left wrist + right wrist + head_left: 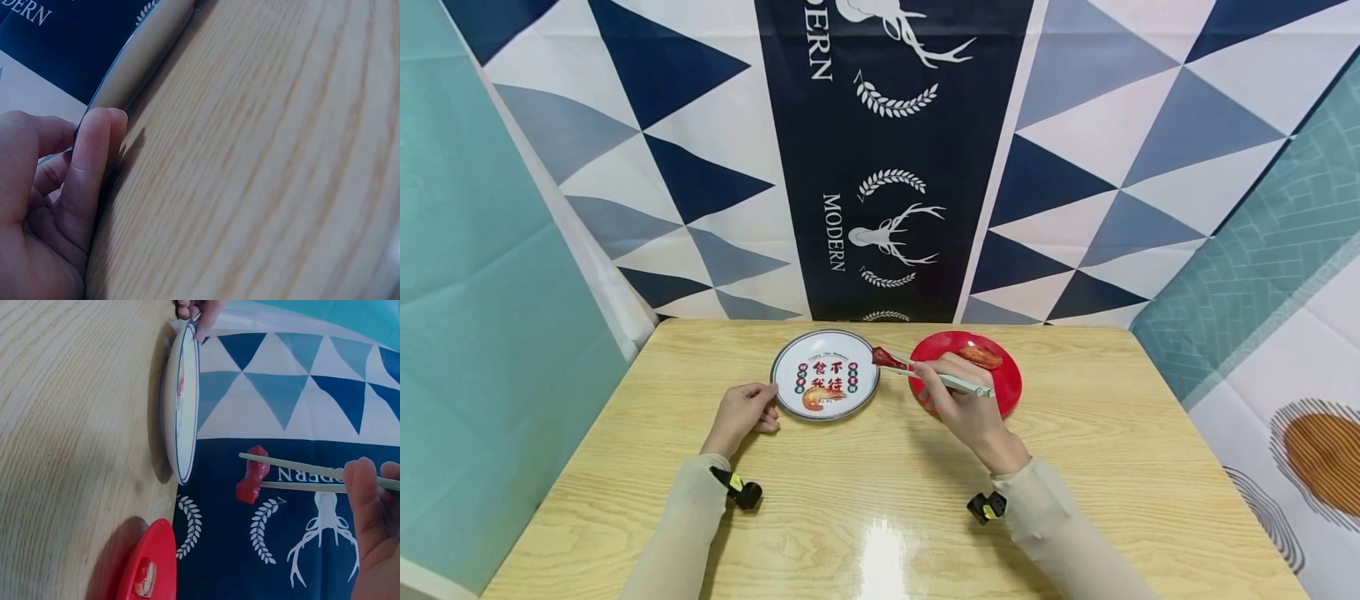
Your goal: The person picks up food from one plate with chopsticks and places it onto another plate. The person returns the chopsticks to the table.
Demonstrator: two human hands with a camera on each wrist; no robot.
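A white plate (838, 343) with a dark rim and red and green printed characters stands at the table's back, with an orange shrimp (820, 398) on its near part. My left hand (741, 417) pinches the plate's left rim between thumb and fingers, also visible in the left wrist view. In my right hand (966, 408) is a pair of pale green chopsticks (958, 384). Their tips grip a glossy dark-red food piece (252, 475), raised at the white plate's right edge in the head view. Under the right hand lies a red plate (1011, 387), partly hidden.
Another reddish-brown food piece (981, 357) lies on the red plate. Both plates stand on a light wood table (820, 517), near its back edge. A patterned cloth (895, 150) hangs behind the table, and a teal panel (497, 292) stands at the left.
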